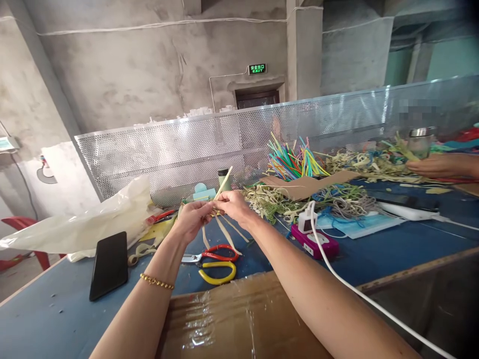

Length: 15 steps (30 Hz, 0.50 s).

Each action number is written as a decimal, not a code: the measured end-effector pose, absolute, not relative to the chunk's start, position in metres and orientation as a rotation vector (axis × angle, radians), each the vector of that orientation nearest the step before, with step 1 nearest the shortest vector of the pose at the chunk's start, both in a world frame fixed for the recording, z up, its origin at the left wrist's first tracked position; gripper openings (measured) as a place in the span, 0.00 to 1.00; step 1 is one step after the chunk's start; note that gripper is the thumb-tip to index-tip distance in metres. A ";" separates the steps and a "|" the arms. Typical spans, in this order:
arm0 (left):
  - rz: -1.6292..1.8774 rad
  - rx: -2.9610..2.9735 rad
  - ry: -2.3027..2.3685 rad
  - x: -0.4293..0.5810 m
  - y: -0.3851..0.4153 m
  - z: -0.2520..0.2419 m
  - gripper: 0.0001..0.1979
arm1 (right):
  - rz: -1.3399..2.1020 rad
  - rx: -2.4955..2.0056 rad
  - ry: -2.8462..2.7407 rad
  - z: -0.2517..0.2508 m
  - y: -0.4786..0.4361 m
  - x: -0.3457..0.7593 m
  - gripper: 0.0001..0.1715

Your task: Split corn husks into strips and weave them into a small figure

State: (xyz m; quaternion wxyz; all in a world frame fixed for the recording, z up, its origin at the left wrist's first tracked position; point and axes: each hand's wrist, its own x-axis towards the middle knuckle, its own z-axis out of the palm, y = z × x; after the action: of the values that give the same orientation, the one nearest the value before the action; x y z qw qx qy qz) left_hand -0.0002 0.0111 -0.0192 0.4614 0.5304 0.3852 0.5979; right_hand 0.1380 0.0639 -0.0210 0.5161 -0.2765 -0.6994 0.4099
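My left hand [191, 218] and my right hand [236, 205] meet above the blue table, fingertips pinched together around pale yellowish strips [225, 232]. One strip sticks up past my right fingers; several others hang below, their ends spread apart. The exact spot where they join is hidden by my fingers. Just under the strips lies a pair of scissors [217, 280] with one red and one yellow handle, blades pointing left. Behind my hands stand a dark-capped bottle [223, 180] and a light blue object [205, 193].
A black phone [109, 267] and plastic sheeting [93, 224] lie left. Cardboard [239, 319] is in front. Right are a purple power socket [316, 243] with a white cable, tangled strips [273, 202], colourful pipe cleaners [295, 162] and a face mask [359, 225]. Another person's hand [441, 164] is far right.
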 end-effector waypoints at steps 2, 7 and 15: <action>1.500 1.337 1.004 0.000 0.013 -0.022 0.10 | 0.977 -0.674 -1.695 -0.022 0.064 0.137 0.07; 1.517 1.313 1.061 -0.001 0.018 -0.027 0.09 | 0.790 -0.718 -1.756 -0.022 0.066 0.136 0.08; 1.504 1.365 1.141 0.002 0.020 -0.029 0.05 | 0.911 -0.830 -1.655 -0.025 0.070 0.132 0.06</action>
State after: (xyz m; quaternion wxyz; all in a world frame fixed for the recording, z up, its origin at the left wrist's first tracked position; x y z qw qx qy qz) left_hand 0.0022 0.0195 -0.0291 0.3950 0.5382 0.4499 0.5932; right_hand 0.1323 0.0698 -0.0251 0.5134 -0.3452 -0.6881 0.3790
